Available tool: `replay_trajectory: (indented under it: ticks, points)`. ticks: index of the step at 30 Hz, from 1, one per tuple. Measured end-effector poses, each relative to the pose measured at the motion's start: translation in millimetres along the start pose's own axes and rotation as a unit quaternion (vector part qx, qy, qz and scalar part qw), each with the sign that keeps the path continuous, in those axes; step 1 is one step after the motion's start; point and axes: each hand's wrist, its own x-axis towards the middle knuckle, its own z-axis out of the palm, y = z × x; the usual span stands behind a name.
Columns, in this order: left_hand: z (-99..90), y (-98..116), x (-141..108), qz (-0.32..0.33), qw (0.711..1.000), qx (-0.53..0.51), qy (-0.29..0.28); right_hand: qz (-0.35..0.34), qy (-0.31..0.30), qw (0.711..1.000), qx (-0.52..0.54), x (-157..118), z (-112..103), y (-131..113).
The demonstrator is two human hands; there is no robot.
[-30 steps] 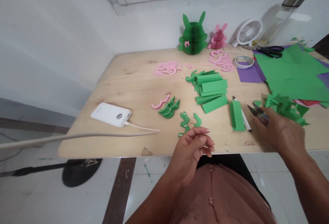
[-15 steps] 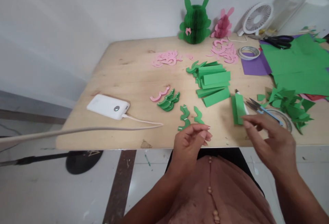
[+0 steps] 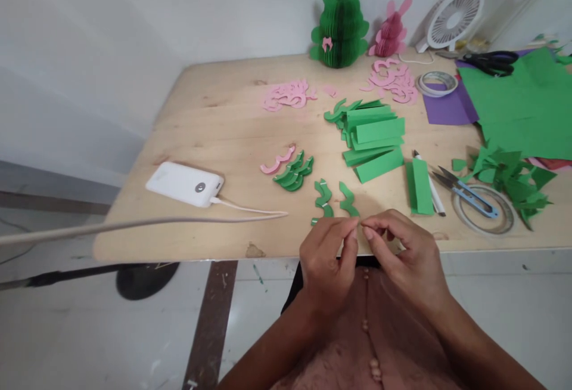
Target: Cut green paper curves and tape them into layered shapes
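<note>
My left hand and my right hand meet at the table's front edge, thumbs and forefingers pinched almost tip to tip. Whatever is between the fingertips is too small to make out. Just beyond my left fingers lie two wavy green paper cutouts, one with white marks and one plain. A small pile of scalloped green cutouts sits farther left beside a wavy pink cutout. To the right of my right hand are a folded green paper strip and a white pen.
Blue-handled snips rest over a tape roll, near green scraps. Folded green strips lie mid-table. Paper rabbits, green and pink, stand behind with a fan. A cabled power bank lies left.
My right hand has moved left, away from the folded green strip, to meet my left hand. The pen, snips and lower tape roll are now uncovered. The view has shifted slightly.
</note>
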Motion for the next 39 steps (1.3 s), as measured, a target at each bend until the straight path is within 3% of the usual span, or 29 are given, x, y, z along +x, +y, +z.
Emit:
replay_trajectory:
  ticks: [16,22,32,39]
  points:
    - [4.7,-5.5,-5.9,0.07,0.997,0.032,0.005,0.003,0.019,1.0,-0.007,1.1,4.7,0.0]
    - [4.0,-2.7,-5.3,0.06,0.998,0.024,0.002,0.013,0.023,1.0,-0.001,1.4,5.2,-1.0]
    - [3.8,2.5,-2.5,-0.015,1.0,-0.023,-0.008,0.027,0.018,0.999,0.041,2.2,6.0,1.3]
    - [2.7,3.7,-1.1,-0.154,0.981,-0.112,-0.045,0.032,0.018,0.997,0.067,1.9,7.3,3.8]
